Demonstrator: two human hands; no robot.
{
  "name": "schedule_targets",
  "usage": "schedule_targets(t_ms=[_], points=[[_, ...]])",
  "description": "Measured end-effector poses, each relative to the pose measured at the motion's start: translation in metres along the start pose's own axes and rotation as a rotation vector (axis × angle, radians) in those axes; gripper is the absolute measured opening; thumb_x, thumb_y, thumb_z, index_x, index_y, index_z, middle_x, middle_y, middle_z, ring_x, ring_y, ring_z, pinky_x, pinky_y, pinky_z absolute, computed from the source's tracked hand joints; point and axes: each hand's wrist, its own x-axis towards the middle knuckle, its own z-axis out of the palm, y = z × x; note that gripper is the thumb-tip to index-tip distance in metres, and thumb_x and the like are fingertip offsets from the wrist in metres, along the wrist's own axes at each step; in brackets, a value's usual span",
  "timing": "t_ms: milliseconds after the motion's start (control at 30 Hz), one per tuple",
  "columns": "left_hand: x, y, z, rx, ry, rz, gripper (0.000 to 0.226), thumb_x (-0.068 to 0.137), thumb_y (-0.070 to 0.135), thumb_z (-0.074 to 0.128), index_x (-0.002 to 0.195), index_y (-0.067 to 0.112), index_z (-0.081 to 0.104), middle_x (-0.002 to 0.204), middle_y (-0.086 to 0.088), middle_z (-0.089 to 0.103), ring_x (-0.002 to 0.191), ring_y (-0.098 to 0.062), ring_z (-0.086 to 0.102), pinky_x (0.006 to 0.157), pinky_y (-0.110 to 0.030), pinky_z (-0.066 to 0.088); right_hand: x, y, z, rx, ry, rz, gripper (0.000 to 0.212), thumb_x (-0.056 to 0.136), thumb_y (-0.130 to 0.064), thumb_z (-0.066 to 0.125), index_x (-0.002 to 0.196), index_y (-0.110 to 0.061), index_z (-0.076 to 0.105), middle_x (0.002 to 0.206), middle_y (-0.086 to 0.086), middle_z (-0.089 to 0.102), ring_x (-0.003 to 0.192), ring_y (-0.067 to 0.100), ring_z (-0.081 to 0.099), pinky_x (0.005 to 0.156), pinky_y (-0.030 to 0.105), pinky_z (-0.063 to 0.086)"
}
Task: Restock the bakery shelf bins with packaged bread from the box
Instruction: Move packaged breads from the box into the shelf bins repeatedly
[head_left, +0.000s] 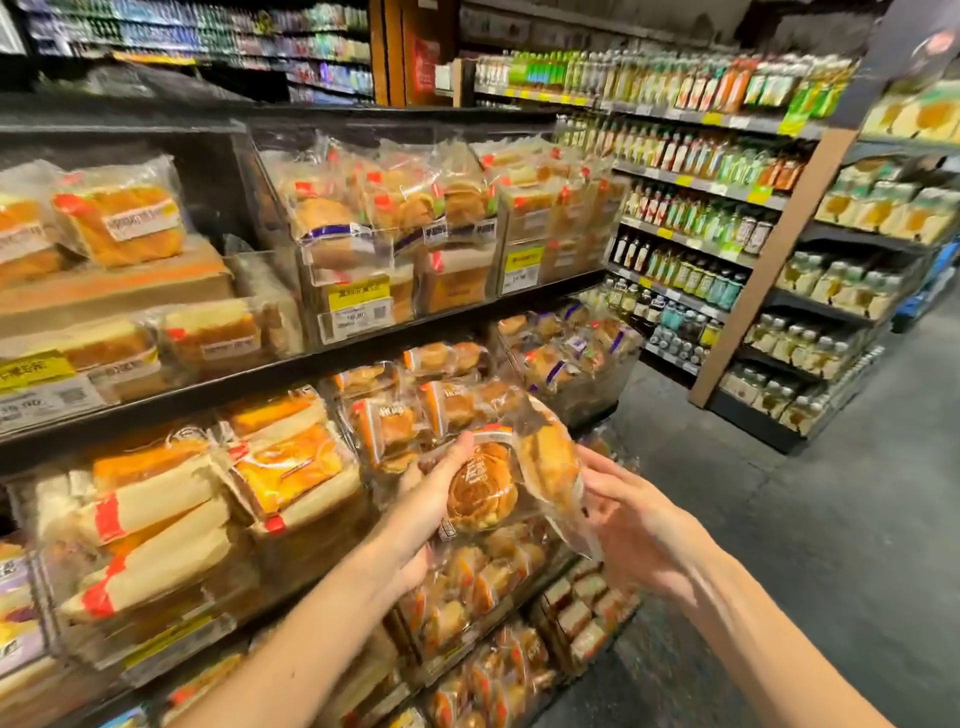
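Both my hands hold a clear packet of round buns (488, 488) in front of the middle shelf. My left hand (441, 493) grips its left side, thumb over the top edge. My right hand (623, 514) holds the packet's right end with the fingers curled round it. Behind the packet is a clear bin (431, 405) with similar bun packets. The box is not in view.
Clear bins of sliced loaves (171, 519) fill the shelf to the left, and more bread packets (384, 208) sit on the shelf above. Lower bins (483, 587) hold small cakes. Bottle shelves (691, 218) line the aisle at right, with grey floor (810, 519) between.
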Motion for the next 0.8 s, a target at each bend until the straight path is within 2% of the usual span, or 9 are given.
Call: schedule_targets(t_ms=[67,200,233,300,367,433,667,733,800], points=[[0.024,0.009,0.011,-0.012,0.017,0.013,0.075,0.062,0.068,0.08,0.124,0.033,0.056,0.113,0.0,0.072,0.104,-0.018,0.067,0.075,-0.031,0.055,0.021,-0.021,-0.009,-0.02,0.012,-0.026,0.118,0.034,-0.019,0.103,0.14,-0.019,0.051,0.13,0.013,0.066,0.098,0.026,0.068,0.075,0.038,0.055],[0.064,0.018,0.015,-0.052,0.087,0.033,0.118,0.039,0.073,0.089,0.141,0.031,0.046,0.12,-0.002,0.071,0.111,-0.023,0.067,0.1,-0.047,0.051,0.057,-0.05,-0.018,-0.121,0.007,-0.041,0.113,0.038,-0.016,0.101,0.139,-0.021,0.051,0.124,0.011,0.07,0.098,0.03,0.073,0.078,0.043,0.057],[0.072,0.021,0.014,-0.068,0.114,0.04,0.116,0.042,0.069,0.09,0.142,0.031,0.045,0.119,-0.003,0.071,0.111,-0.024,0.067,0.101,-0.048,0.05,0.067,-0.055,-0.02,-0.159,0.019,-0.049,0.103,0.046,-0.013,0.096,0.138,-0.022,0.052,0.125,0.011,0.069,0.102,0.032,0.072,0.082,0.046,0.056],[0.08,0.026,0.016,-0.086,0.148,0.056,0.087,0.061,0.055,0.086,0.135,0.024,0.053,0.111,-0.007,0.074,0.107,-0.026,0.069,0.099,-0.048,0.052,0.09,-0.064,-0.027,-0.2,0.021,-0.051,0.091,0.055,-0.006,0.091,0.136,-0.022,0.053,0.127,0.013,0.066,0.109,0.037,0.068,0.086,0.053,0.056],[0.085,0.027,0.018,-0.086,0.184,0.07,0.046,0.084,0.04,0.071,0.124,0.019,0.062,0.105,-0.009,0.076,0.104,-0.027,0.07,0.097,-0.046,0.053,0.113,-0.072,-0.034,-0.243,-0.018,-0.045,0.088,0.055,-0.005,0.093,0.133,-0.019,0.056,0.126,0.015,0.066,0.108,0.037,0.069,0.078,0.047,0.059],[0.091,0.026,0.019,-0.096,0.24,0.078,0.03,0.093,0.031,0.062,0.119,0.017,0.066,0.103,-0.01,0.076,0.103,-0.027,0.07,0.096,-0.045,0.053,0.135,-0.079,-0.04,-0.312,-0.073,-0.045,0.091,0.051,-0.013,0.096,0.133,-0.016,0.057,0.124,0.016,0.067,0.104,0.034,0.07,0.076,0.041,0.059],[0.108,0.02,0.039,-0.202,0.481,0.156,0.038,0.087,0.031,0.07,0.123,0.02,0.063,0.104,-0.008,0.076,0.099,-0.025,0.072,0.09,-0.044,0.055,0.196,-0.104,-0.05,-0.435,-0.255,0.033,0.062,0.064,-0.02,0.083,0.122,-0.019,0.059,0.115,0.009,0.068,0.098,0.027,0.071,0.095,0.044,0.054],[0.111,0.019,0.045,-0.23,0.554,0.184,0.045,0.084,0.031,0.074,0.125,0.022,0.059,0.105,-0.008,0.076,0.099,-0.025,0.073,0.09,-0.047,0.056,0.211,-0.11,-0.05,-0.425,-0.317,0.092,0.055,0.072,-0.019,0.08,0.123,-0.021,0.059,0.11,0.007,0.067,0.081,0.017,0.068,0.093,0.039,0.052],[0.111,0.018,0.05,-0.24,0.605,0.208,0.049,0.083,0.031,0.076,0.127,0.024,0.056,0.108,-0.008,0.075,0.099,-0.025,0.073,0.09,-0.049,0.056,0.227,-0.113,-0.051,-0.476,-0.367,0.113,0.054,0.079,-0.016,0.079,0.128,-0.023,0.059,0.115,0.007,0.067,0.081,0.017,0.067,0.083,0.036,0.054]])
